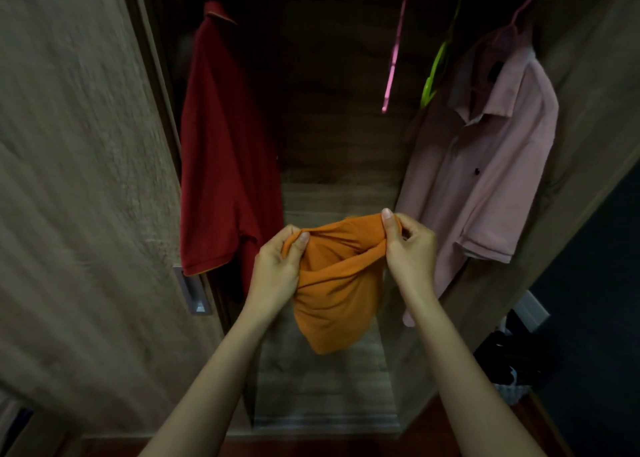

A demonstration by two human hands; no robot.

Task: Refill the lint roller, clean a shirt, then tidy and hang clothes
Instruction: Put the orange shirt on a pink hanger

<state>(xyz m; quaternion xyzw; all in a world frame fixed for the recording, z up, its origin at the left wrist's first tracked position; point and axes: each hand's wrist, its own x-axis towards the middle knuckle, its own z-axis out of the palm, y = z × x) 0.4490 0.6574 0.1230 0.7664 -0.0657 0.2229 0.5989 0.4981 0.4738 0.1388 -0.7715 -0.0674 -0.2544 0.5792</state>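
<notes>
Both hands up front of the open wardrobe. Left hand (pixel 277 266) and right hand (pixel 410 245) each have their grip pinched shut on the top edge of the orange garment (pixel 336 294), which hangs bunched between them, long axis vertical, top edge running left-right. Hands level, neither clearly nearer. Behind: red shirt (pixel 221 165) hung left, pink shirt (pixel 485 165) right. Free pink hanger (pixel 393 61) and green hanger (pixel 436 65) above and beyond the right hand, probably the target; blur limits detail.
</notes>
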